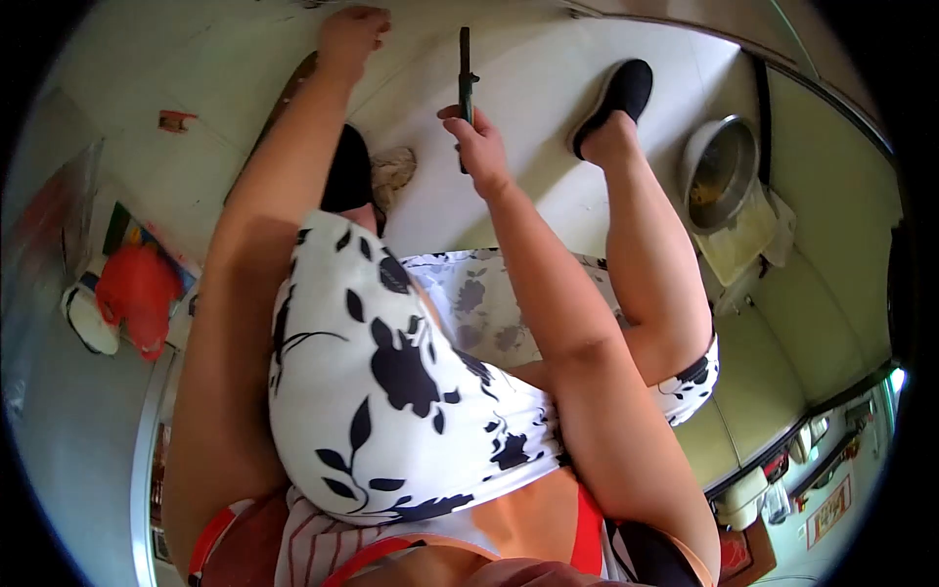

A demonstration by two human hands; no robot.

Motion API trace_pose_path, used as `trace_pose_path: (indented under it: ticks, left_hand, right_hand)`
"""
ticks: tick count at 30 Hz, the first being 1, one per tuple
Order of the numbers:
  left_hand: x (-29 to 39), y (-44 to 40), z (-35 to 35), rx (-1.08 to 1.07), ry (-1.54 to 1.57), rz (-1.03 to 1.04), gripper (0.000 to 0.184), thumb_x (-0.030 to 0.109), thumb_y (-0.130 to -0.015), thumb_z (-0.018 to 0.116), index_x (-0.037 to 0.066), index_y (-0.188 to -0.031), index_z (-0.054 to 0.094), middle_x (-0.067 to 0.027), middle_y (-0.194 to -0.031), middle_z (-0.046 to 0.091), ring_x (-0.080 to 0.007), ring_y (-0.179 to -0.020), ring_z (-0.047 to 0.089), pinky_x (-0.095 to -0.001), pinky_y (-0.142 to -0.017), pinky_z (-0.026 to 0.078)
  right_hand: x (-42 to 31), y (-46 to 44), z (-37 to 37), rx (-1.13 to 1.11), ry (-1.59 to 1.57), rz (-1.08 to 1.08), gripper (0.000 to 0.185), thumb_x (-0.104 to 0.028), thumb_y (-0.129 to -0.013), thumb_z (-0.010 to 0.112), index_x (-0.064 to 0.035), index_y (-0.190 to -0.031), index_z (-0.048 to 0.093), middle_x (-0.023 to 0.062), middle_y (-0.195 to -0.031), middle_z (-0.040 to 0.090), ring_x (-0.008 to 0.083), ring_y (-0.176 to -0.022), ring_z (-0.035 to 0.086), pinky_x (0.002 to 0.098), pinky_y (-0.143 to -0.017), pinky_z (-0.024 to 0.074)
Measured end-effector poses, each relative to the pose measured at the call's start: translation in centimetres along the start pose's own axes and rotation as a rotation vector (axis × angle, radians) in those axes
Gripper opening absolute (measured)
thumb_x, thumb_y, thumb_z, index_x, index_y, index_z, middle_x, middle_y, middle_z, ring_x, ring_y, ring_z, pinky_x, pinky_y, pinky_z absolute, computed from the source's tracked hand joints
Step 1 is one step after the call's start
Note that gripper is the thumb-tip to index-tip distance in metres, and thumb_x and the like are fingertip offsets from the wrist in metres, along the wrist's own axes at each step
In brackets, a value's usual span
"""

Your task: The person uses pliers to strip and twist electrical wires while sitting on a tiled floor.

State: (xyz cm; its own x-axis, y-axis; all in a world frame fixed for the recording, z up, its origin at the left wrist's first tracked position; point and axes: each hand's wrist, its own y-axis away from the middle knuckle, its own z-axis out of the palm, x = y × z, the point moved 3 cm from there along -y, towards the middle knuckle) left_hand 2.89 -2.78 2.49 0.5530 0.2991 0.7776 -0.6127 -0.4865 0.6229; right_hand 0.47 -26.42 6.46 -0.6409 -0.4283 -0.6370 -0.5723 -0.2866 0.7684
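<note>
My right hand (479, 149) is closed around the grip of a slim dark tool (466, 61). This tool has a long narrow end pointing away from me and a small knob on its side; its exact kind is unclear. Farther forward and to the left, my left hand (354, 41) has its fingers curled in. What they hold, if anything, cannot be made out. Partly hidden behind my left forearm is a long brown object (286, 110). Both hands are out over the pale floor (533, 88), beyond my knees and the black-and-white floral cloth (342, 411).
A metal basin (696, 161) stands at the right by green cabinets (831, 166). A crumpled beige cloth (393, 176) lies near my left shoe (349, 171). At the left are a red plastic bag (140, 293) and a small reddish-brown piece (176, 121) on the floor.
</note>
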Motion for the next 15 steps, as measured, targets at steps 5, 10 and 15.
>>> trace_pose_path:
  ticks: [5, 10, 15]
  left_hand:
    - [-2.1, 2.3, -1.0, -0.026, 0.235, -0.061, 0.022, 0.019, -0.083, 0.067, 0.003, -0.097, 0.067, -0.0049, -0.088, 0.066, -0.0121, -0.075, 0.060, -0.0257, -0.068, 0.050]
    - [-1.3, 2.7, -0.7, -0.006, 0.033, 0.056, 0.023, 0.021, -0.083, 0.066, 0.002, -0.097, 0.068, -0.0043, -0.085, 0.068, -0.0114, -0.074, 0.061, -0.0249, -0.066, 0.050]
    - [-0.8, 2.2, -1.3, 0.129, -0.404, 0.417, 0.022, 0.026, -0.080, 0.064, 0.008, -0.090, 0.070, -0.0079, -0.076, 0.068, -0.0228, -0.070, 0.065, -0.0326, -0.066, 0.051]
  right_hand:
    - [-2.7, 1.1, 2.0, -0.095, 0.224, -0.276, 0.028, -0.022, -0.081, 0.058, -0.0066, -0.103, 0.064, 0.0008, -0.086, 0.051, 0.0145, -0.081, 0.047, 0.0270, -0.072, 0.0399]
    - [-3.9, 0.9, 3.0, -0.190, 0.222, -0.103, 0.027, -0.023, -0.081, 0.057, -0.0091, -0.102, 0.065, -0.0008, -0.082, 0.049, 0.0120, -0.077, 0.045, 0.0250, -0.070, 0.0390]
    - [-5.2, 0.1, 3.4, -0.216, 0.242, -0.114, 0.027, -0.026, -0.081, 0.058, -0.0082, -0.099, 0.065, 0.0002, -0.080, 0.052, 0.0108, -0.072, 0.047, 0.0244, -0.063, 0.0397]
